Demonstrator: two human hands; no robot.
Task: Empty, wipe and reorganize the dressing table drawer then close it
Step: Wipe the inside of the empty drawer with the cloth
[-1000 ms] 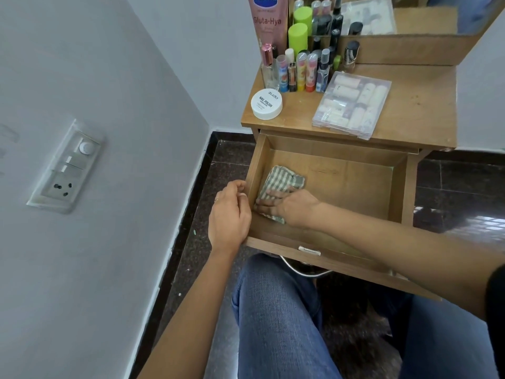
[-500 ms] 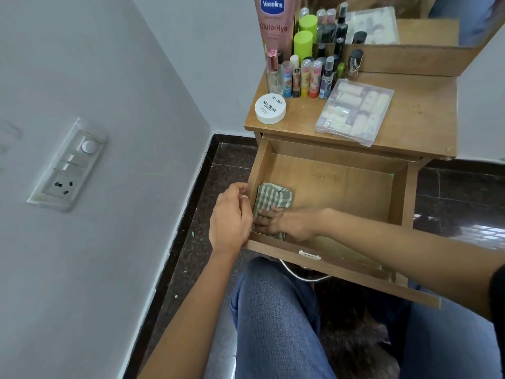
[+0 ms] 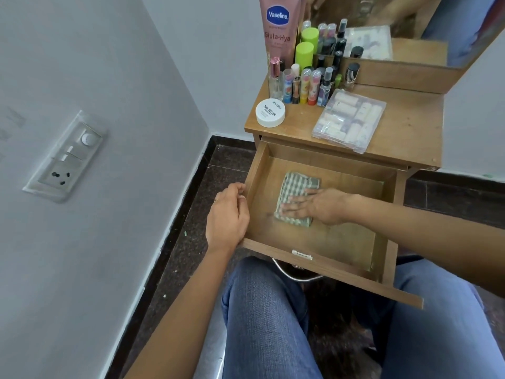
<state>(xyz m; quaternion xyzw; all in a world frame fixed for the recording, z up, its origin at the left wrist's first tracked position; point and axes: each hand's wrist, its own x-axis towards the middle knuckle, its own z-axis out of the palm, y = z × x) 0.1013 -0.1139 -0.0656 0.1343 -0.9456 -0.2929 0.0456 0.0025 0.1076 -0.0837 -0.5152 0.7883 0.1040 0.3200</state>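
Drawer (image 3: 344, 236): pulled well out from under the dressing table top (image 3: 410, 127), above the person's knees (image 3: 262, 310). Nothing in it except the cloth, so the emptying looks done.

Cloth (image 3: 297, 184): checked green-and-white, folded into a pad. Lies flat on the drawer floor in the left half, nearer the left wall than the right, and apart from all four walls.

Right hand (image 3: 314, 205): reaches in across the drawer from its right side, palm down, fingers straight and spread on the cloth, pressing rather than clutching it.

Left hand (image 3: 226, 214): outside the drawer at its left wall, close to the front corner. Fingers curl over the top edge of that wall, seemingly to steady the drawer.

Step in hand, by my reading: wiping. The floor to the right of the cloth shows dull smears, so more passes are probably needed there and along the walls.

Behind the drawer, on the table top: white jar (image 3: 270, 112), clear packet (image 3: 349, 120) of small rolls, a row of little bottles (image 3: 303, 86) and a pink Vaseline tube (image 3: 278, 26). Presumably these are the drawer's contents.

Left to do: finish the wipe, lift the cloth out, put the items back in order, push the drawer in.

Far left of the drawer: switch plate (image 3: 65, 157) on the wall.
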